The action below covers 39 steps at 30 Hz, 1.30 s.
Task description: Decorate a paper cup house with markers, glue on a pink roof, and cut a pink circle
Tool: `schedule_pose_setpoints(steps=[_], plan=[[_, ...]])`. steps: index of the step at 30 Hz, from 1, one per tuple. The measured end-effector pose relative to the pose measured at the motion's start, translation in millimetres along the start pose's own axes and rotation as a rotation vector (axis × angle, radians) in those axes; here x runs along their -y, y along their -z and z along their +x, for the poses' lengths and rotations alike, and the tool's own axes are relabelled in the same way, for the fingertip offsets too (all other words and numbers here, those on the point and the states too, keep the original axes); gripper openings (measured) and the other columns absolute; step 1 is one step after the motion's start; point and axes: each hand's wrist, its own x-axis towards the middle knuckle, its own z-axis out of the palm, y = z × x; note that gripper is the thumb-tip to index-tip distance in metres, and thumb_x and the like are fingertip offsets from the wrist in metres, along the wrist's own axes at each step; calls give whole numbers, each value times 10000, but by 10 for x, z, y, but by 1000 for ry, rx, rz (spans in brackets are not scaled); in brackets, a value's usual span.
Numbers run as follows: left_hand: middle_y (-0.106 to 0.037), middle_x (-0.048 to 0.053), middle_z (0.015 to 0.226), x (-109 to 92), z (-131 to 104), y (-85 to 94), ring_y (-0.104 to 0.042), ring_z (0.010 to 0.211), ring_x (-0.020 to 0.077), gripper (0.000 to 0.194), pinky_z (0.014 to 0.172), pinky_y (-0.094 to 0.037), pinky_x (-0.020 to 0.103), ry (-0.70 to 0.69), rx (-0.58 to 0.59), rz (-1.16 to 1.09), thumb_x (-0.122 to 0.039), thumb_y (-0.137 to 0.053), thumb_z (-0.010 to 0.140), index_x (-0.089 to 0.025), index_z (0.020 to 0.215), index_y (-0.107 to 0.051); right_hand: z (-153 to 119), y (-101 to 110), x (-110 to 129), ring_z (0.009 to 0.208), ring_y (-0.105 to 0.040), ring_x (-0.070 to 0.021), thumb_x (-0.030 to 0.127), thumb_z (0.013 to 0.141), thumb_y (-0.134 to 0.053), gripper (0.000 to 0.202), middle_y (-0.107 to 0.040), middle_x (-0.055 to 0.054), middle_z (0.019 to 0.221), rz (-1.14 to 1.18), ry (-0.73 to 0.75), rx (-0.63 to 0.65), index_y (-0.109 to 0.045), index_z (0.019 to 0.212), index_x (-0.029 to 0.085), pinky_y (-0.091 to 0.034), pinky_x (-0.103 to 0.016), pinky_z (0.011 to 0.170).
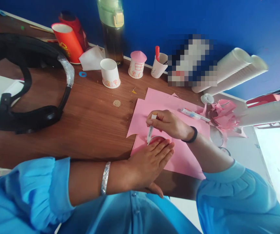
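Observation:
My right hand (165, 123) is closed round a white marker (150, 132) with an orange end. The marker stands nearly upright, its tip down at the edge of a round object (159, 139) on pink paper (176, 156). My left hand (149, 162) lies flat over that round object, fingers stretched out, and covers most of it, so I cannot tell its kind. More pink sheets (164, 100) lie under and behind my hands. A second marker (193, 114) rests on the paper, right of my right hand.
At the back stand a paper cup (110, 74), a cup with a pink cone roof (137, 66), a cup holding pens (159, 66) and a bottle (113, 39). A black headband-like device (25, 120) lies left. Pink scraps (224, 112) and white rolls (235, 66) are at right.

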Motion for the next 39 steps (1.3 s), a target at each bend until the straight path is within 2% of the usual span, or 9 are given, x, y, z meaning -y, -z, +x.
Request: schedule_pose_setpoints(steps=[3,7,13,18,24,30,33,39], plan=[[-216,313,1703,4,0,19,-265,1600,436,1264,1317,-155,544,-7,25,12,-890,-497,820,85,1596,-281,24,4,-6,646,-542,-112,614,947,-646,458,-658,3,716,-27,3,26,-660,773,191,-424,-252,615],[-212,312,1703,9,2,32,-262,1599,443,1264,1315,-145,554,-13,37,31,-902,-453,832,88,1597,-275,53,35,-18,638,-542,-112,609,965,-613,460,-650,5,713,-57,26,40,-656,783,190,-425,-253,608],[-259,282,1706,2,7,35,-263,1604,422,1225,1321,-158,541,3,27,36,-886,-511,817,49,1590,-341,13,142,-138,584,-507,-98,644,926,-645,480,-609,13,684,-1,-11,-46,-667,792,183,-409,-230,517],[-274,280,1704,-6,8,-19,-244,1612,414,1224,1309,-209,534,11,0,47,-881,-557,796,30,1589,-358,-131,221,-241,519,-469,-86,634,908,-676,467,-540,42,602,102,-65,-131,-671,808,178,-361,-216,440],[-231,282,1716,13,-17,-91,-212,1615,435,1402,1311,-187,570,10,-4,59,-989,-540,662,25,1605,-314,-291,246,-320,494,-481,-75,644,901,-689,480,-521,54,576,153,-50,-238,-644,781,182,-343,-210,433],[-342,279,1679,61,-37,-50,-277,1577,479,1375,1275,-280,625,-13,-33,-11,-925,-664,637,15,1589,-344,-475,250,-389,482,-464,-71,652,896,-697,492,-504,62,572,206,-40,-330,-611,757,188,-372,-212,445],[-413,311,1627,89,-29,-14,-350,1533,507,1366,1235,-334,677,-17,-41,-43,-898,-709,620,11,1579,-362,-594,233,-418,474,-467,-74,656,897,-691,495,-506,62,563,236,-29,-376,-620,768,184,-366,-218,441],[-398,381,1598,141,-29,39,-315,1532,561,1367,1181,-376,738,-56,-68,-24,-869,-725,610,28,1571,-351,-857,175,-458,518,-533,-83,596,908,-701,442,-560,48,599,295,-57,-437,-653,837,162,-419,-217,488]])
